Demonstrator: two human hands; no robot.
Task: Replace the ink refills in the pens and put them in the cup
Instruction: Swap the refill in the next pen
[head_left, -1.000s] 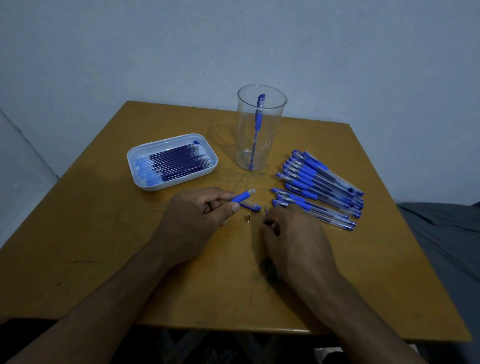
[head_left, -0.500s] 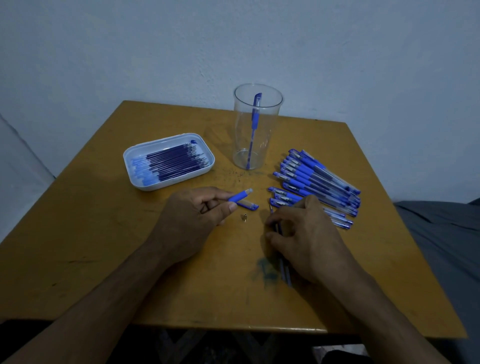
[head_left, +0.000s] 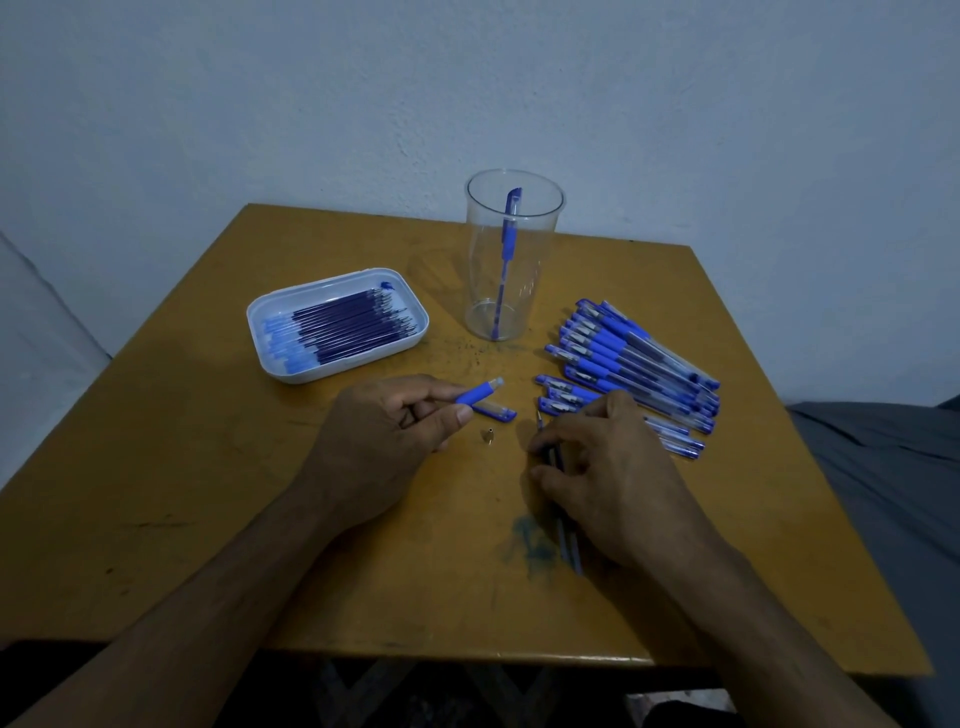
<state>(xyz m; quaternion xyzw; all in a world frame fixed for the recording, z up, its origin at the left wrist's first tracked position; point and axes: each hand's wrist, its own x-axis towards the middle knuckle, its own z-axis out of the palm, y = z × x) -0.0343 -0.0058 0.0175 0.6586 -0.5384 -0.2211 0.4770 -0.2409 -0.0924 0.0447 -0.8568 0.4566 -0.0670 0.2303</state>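
Observation:
My left hand (head_left: 379, 441) grips a blue pen barrel (head_left: 479, 391) whose open front end points up and right. Just below it a blue pen cap (head_left: 496, 413) and a small metal tip (head_left: 489, 435) lie on the table. My right hand (head_left: 610, 467) pinches a thin ink refill (head_left: 563, 535) that lies flat on the table, its point near my fingertips. A clear plastic cup (head_left: 511, 254) at the back holds one blue pen. A white tray (head_left: 337, 325) at the left holds several refills.
A pile of several blue pens (head_left: 634, 364) lies right of the cup, close to my right hand. The wooden table (head_left: 182, 467) has a blue ink smear near the refill's tail. A grey cloth surface lies beyond the right edge.
My right hand drew back toward me and spread its fingers over the refill on the table. My left hand held still with the barrel.

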